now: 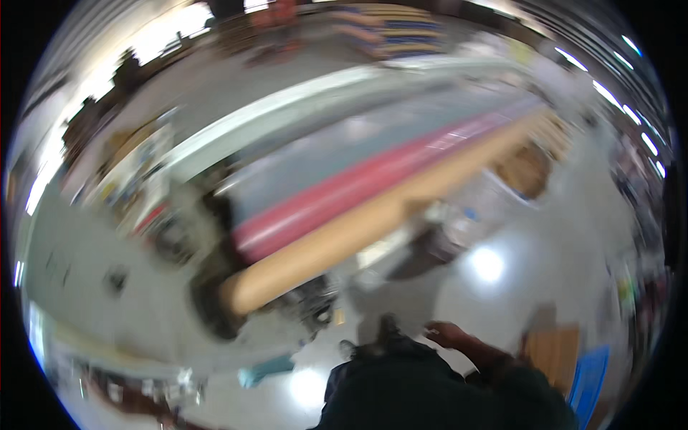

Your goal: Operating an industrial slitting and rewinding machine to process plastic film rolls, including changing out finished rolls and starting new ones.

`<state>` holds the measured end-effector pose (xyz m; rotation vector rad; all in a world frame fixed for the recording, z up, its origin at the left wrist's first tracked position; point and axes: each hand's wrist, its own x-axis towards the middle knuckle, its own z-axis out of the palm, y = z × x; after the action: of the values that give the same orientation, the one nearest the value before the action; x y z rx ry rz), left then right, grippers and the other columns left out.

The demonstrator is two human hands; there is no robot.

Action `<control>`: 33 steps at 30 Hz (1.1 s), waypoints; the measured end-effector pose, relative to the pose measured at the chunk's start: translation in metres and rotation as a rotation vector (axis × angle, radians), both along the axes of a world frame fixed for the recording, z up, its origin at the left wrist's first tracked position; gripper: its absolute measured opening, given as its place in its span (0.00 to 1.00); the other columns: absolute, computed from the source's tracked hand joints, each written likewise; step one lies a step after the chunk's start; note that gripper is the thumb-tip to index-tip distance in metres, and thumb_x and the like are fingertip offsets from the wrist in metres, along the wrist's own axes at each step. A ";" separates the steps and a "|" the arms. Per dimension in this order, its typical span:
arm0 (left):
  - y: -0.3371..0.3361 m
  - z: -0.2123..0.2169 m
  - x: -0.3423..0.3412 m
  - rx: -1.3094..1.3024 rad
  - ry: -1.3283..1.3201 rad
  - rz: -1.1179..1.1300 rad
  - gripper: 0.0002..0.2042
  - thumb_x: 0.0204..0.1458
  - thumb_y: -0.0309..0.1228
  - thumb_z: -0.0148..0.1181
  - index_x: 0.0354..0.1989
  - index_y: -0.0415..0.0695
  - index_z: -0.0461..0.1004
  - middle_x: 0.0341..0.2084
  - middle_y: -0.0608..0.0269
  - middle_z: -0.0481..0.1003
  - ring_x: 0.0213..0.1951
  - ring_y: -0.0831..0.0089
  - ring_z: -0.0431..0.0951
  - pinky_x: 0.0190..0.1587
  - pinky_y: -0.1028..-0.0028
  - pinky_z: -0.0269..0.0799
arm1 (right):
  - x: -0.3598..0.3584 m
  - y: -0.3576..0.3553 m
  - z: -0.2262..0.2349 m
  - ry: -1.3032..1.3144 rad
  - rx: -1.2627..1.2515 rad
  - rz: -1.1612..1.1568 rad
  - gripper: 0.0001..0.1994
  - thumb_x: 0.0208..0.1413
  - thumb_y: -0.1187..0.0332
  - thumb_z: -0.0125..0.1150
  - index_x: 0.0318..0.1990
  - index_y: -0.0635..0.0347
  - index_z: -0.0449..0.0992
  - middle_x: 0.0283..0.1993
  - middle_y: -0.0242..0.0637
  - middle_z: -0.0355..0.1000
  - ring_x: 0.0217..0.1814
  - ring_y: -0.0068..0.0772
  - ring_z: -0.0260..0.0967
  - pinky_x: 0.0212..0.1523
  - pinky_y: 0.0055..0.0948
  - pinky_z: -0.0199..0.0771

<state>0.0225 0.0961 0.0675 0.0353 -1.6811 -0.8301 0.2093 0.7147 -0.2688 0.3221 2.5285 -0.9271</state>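
The whole view is smearing with motion blur, so fine detail is hard to read. The right hand (446, 334) is showing at about five o'clock, low in the picture, hanging in the air with its fingers loosely curled and holding nothing; its forearm is running down toward four o'clock into a dark sleeve. Whether the fingers are fully spread or half closed I cannot tell through the blur. The left hand is not showing anywhere in the picture.

The nearest large things to that hand are long rolls of material lying side by side on a machine or table, stretching from about seven o'clock up toward two o'clock. The tan roll (373, 222) is lying closest to the person, with its rounded end pointing toward seven o'clock. Touching it along its far side is a red roll (358, 183), and beyond that a grey roll (337, 154) is lying against a white rail (287, 107). The hand is hanging well apart from the tan roll, below it.

The person's dark clothing (401, 390) is filling the six o'clock edge. A glossy pale floor (566, 251) is reflecting lamps at three to four o'clock. A blue panel (591, 380) and a wooden board (553, 350) are sitting near four o'clock, just beside the sleeve.
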 end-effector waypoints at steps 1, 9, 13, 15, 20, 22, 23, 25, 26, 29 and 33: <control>-0.008 -0.010 0.004 0.213 0.044 -0.124 0.22 0.52 0.29 0.51 0.57 0.39 0.63 0.55 0.55 0.65 0.54 0.62 0.68 0.52 0.65 0.69 | -0.006 -0.010 0.021 -0.108 0.020 0.010 0.25 0.55 0.49 0.53 0.50 0.61 0.72 0.49 0.50 0.71 0.52 0.51 0.68 0.53 0.41 0.67; 0.023 0.013 0.014 -0.444 0.009 0.079 0.33 0.45 0.16 0.54 0.63 0.41 0.54 0.62 0.49 0.57 0.63 0.57 0.60 0.60 0.62 0.61 | -0.056 -0.008 0.004 0.122 -0.207 0.308 0.19 0.53 0.56 0.58 0.45 0.62 0.73 0.39 0.46 0.75 0.44 0.47 0.73 0.46 0.37 0.72; 0.020 0.016 0.012 -0.527 0.010 0.162 0.36 0.43 0.22 0.58 0.64 0.43 0.51 0.60 0.44 0.59 0.61 0.49 0.60 0.62 0.60 0.56 | -0.067 -0.022 0.007 0.208 -0.231 0.286 0.18 0.53 0.60 0.60 0.46 0.62 0.73 0.38 0.48 0.76 0.41 0.42 0.75 0.43 0.35 0.73; 0.024 0.008 0.004 -0.586 -0.028 0.220 0.36 0.43 0.22 0.58 0.64 0.43 0.52 0.61 0.45 0.59 0.62 0.50 0.60 0.63 0.60 0.55 | -0.048 -0.017 0.017 0.196 -0.250 0.225 0.18 0.54 0.59 0.59 0.48 0.61 0.72 0.39 0.48 0.76 0.42 0.42 0.75 0.43 0.34 0.73; 0.005 -0.016 -0.001 -0.456 -0.063 0.153 0.32 0.48 0.21 0.55 0.64 0.43 0.52 0.63 0.52 0.57 0.63 0.56 0.58 0.61 0.63 0.60 | 0.018 0.017 -0.018 0.090 -0.202 0.190 0.17 0.55 0.57 0.57 0.44 0.60 0.73 0.42 0.47 0.74 0.44 0.45 0.72 0.43 0.35 0.72; 0.000 -0.015 -0.002 -0.610 0.037 0.289 0.30 0.53 0.25 0.53 0.64 0.41 0.51 0.63 0.52 0.56 0.61 0.54 0.61 0.59 0.60 0.63 | 0.064 0.031 -0.040 0.160 -0.081 0.252 0.15 0.56 0.57 0.54 0.42 0.60 0.73 0.41 0.46 0.73 0.45 0.46 0.71 0.42 0.38 0.72; 0.024 -0.011 0.001 -0.477 -0.028 0.252 0.29 0.54 0.26 0.52 0.64 0.41 0.51 0.63 0.50 0.55 0.60 0.53 0.63 0.58 0.60 0.64 | 0.083 0.039 -0.055 0.216 0.042 0.418 0.14 0.57 0.58 0.50 0.40 0.60 0.73 0.40 0.46 0.73 0.45 0.47 0.70 0.40 0.40 0.72; 0.044 -0.004 -0.003 -0.451 -0.075 0.252 0.33 0.53 0.24 0.52 0.66 0.40 0.44 0.62 0.44 0.53 0.59 0.51 0.63 0.61 0.56 0.61 | 0.146 0.043 -0.093 0.333 0.133 0.430 0.13 0.55 0.60 0.47 0.36 0.59 0.73 0.35 0.46 0.72 0.46 0.47 0.69 0.39 0.45 0.70; 0.058 -0.005 -0.005 -0.430 -0.056 0.239 0.32 0.52 0.23 0.52 0.65 0.40 0.45 0.62 0.45 0.53 0.59 0.51 0.64 0.60 0.56 0.61 | 0.178 0.043 -0.105 0.288 0.119 0.254 0.12 0.55 0.61 0.47 0.37 0.59 0.73 0.34 0.45 0.72 0.45 0.47 0.69 0.39 0.45 0.70; 0.026 -0.001 0.006 -0.529 0.087 0.249 0.32 0.51 0.19 0.52 0.64 0.38 0.47 0.62 0.45 0.54 0.58 0.53 0.65 0.60 0.57 0.63 | 0.192 0.006 -0.059 -0.088 -0.199 -0.219 0.13 0.55 0.62 0.50 0.41 0.61 0.74 0.37 0.44 0.73 0.41 0.42 0.73 0.38 0.41 0.72; 0.042 -0.010 -0.003 -0.332 -0.026 0.239 0.32 0.49 0.18 0.54 0.63 0.36 0.49 0.60 0.45 0.58 0.59 0.56 0.64 0.62 0.60 0.60 | 0.220 -0.025 -0.062 -0.274 -0.499 -0.618 0.16 0.56 0.62 0.52 0.44 0.66 0.72 0.36 0.43 0.73 0.33 0.32 0.74 0.32 0.34 0.73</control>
<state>0.0193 0.1381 0.0578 0.0181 -1.7795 -0.3684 0.4297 0.6897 -0.3303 1.0162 1.8786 -1.5674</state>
